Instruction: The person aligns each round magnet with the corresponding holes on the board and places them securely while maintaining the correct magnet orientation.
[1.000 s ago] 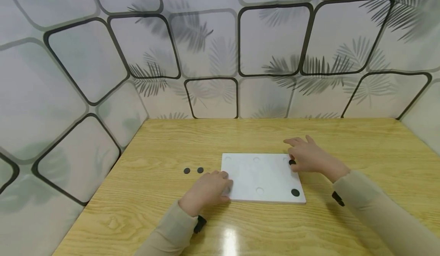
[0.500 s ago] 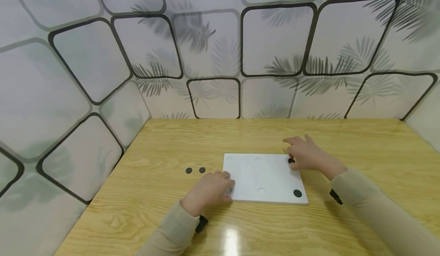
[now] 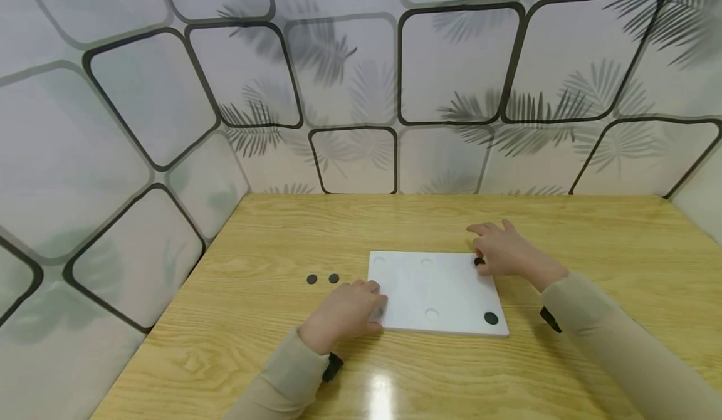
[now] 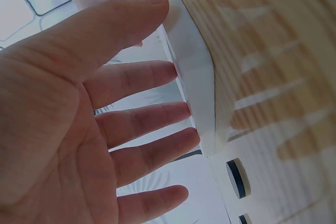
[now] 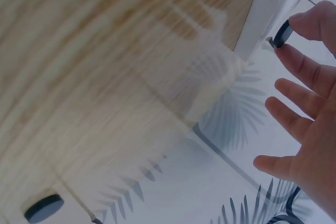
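Observation:
A white board [image 3: 437, 291] with round recesses lies flat on the wooden table [image 3: 271, 232]. My right hand [image 3: 486, 252] is at the board's far right corner, and its thumb and forefinger pinch a black disc [image 3: 479, 261] [image 5: 282, 33] right at that corner; the other fingers are spread. My left hand [image 3: 369, 299] rests against the board's near left corner, with straight fingers [image 4: 152, 72] touching the white edge [image 4: 197, 85]. Another black disc [image 3: 491, 318] sits in the near right recess.
Two loose black discs [image 3: 312, 279] [image 3: 333, 278] lie on the table left of the board, also seen as a disc [image 4: 238, 178] just beyond my left hand. Patterned panel walls [image 3: 350, 94] enclose the table at the back and on both sides.
The right hand with its disc has crept slightly toward the board's far right corner. The left hand has stayed at the near left corner.

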`<state>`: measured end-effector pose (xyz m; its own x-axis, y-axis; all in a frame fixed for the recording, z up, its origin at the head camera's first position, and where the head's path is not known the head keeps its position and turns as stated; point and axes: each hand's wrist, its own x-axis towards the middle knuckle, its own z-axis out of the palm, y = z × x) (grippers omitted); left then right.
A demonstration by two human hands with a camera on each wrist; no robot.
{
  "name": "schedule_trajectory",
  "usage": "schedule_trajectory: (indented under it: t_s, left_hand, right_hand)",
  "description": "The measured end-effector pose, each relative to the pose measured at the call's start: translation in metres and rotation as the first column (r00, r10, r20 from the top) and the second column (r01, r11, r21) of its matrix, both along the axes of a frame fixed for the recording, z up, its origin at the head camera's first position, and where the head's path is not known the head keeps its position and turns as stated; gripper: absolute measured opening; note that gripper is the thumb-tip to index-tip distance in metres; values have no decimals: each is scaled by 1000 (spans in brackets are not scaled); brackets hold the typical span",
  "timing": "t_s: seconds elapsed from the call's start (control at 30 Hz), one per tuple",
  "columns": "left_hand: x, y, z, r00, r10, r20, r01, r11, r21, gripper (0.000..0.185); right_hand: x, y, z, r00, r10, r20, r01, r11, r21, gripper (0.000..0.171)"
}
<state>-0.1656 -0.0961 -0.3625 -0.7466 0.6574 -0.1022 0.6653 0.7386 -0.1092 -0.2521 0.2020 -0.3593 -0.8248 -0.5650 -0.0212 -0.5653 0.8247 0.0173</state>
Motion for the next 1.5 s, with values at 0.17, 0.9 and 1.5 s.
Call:
schedule_trajectory:
  t_s: [0.17,0.9,1.5]
  left_hand:
    - [1,0,0,1000,1,4,-1,1000,6,33]
    - [1,0,0,1000,6,17,-6,1000,11,32]
    - [1,0,1,1000,6,15,-6,1000,8,32]
  right_hand:
    - [-1,1,-1,1000,12,5,-12,1000,-15,24]
    - [0,-3,-4,999,-3,39,3,1000,9,25]
    - [6,-4,2,996,-14,87,14,1000,1,21]
